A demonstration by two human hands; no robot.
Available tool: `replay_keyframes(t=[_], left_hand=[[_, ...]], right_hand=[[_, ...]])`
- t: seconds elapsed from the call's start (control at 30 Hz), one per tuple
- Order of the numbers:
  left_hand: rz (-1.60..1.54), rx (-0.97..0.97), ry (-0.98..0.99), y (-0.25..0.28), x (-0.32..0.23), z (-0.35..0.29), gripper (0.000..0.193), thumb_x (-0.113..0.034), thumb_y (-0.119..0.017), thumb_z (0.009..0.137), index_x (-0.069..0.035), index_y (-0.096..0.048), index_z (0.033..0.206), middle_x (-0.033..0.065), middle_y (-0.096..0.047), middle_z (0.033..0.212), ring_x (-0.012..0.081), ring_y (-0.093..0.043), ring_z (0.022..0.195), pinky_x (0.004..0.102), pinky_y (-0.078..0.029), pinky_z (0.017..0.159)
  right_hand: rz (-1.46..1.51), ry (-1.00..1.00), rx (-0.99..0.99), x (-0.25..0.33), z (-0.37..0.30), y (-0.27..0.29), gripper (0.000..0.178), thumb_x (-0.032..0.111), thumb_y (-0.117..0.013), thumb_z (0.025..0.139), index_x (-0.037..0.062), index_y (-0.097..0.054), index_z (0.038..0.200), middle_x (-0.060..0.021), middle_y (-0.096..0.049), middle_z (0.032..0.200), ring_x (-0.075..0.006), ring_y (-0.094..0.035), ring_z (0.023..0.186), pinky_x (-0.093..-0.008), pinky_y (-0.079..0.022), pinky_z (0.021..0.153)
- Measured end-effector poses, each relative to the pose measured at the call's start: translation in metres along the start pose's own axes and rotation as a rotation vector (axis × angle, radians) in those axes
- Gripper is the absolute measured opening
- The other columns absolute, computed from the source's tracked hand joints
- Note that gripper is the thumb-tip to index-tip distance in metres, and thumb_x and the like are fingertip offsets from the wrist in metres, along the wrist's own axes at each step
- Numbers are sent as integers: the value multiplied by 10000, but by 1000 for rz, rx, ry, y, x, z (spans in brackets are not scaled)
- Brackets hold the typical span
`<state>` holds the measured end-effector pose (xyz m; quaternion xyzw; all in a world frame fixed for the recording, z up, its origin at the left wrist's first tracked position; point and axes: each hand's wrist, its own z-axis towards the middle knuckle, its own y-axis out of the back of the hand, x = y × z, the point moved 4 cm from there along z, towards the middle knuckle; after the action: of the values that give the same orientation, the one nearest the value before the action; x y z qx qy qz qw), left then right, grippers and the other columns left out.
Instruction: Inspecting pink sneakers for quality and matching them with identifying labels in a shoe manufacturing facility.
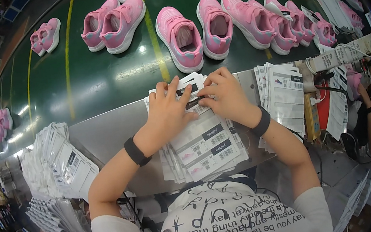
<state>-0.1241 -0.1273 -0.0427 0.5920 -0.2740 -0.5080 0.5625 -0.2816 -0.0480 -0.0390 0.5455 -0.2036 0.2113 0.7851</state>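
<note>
Left hand (169, 104): fingers spread over the labels (194, 141)
Right hand (225, 94): pinching the labels near their top
Shoes (179, 38): beyond both hands
Desk (98, 137): beneath both hands

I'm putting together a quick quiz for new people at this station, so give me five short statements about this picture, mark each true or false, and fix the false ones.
1. The left hand and right hand are both at the label sheets. True.
2. The right hand is holding a shoe. False: its fingers are at the label sheets.
3. Pink shoes with white soles stand on the green surface. True.
4. Only one wrist has a band. False: there is a dark band on the left wrist and another on the right wrist.
5. A second pile of label sheets lies to the left of the left forearm. True.
</note>
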Motion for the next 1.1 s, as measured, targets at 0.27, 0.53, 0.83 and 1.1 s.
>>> replay_keyframes(t=[0.27, 0.53, 0.83, 1.1], left_hand=[[-174, 121, 24, 6, 27, 10, 406, -250, -628, 934, -192, -634, 1336, 259, -493, 1365, 415, -453, 1123, 479, -409, 1009], [-251, 152, 29, 3, 35, 14, 424, -195, -650, 906, -216, -640, 1330, 240, -541, 1308, 387, -492, 1093, 435, -426, 994], [-283, 218, 113, 6, 35, 19, 484, -186, -696, 854, -209, -640, 1334, 194, -604, 1235, 353, -515, 1016, 411, -460, 936], [-208, 150, 29, 8, 24, 16, 787, -407, -882, 616, -192, -632, 1331, 185, -533, 1338, 361, -486, 1096, 434, -515, 910]], right_hand=[[45, -17, -49, 0, 0, -5, 112, 85, -730, 682, 91, -750, 792, 1, -679, 832, -236, -568, 935, -375, -471, 842], [-35, 154, -12, 9, -6, -4, 144, 99, -756, 724, 83, -714, 861, -24, -640, 848, -234, -591, 867, -382, -473, 785], [-162, 64, 106, 23, -11, -10, 288, 122, -756, 761, 63, -675, 1031, -72, -590, 1002, -268, -550, 954, -422, -465, 806], [-209, 45, 22, 5, -9, -2, 335, 202, -774, 753, 64, -702, 1049, -63, -661, 1110, -267, -564, 1012, -419, -468, 861]])
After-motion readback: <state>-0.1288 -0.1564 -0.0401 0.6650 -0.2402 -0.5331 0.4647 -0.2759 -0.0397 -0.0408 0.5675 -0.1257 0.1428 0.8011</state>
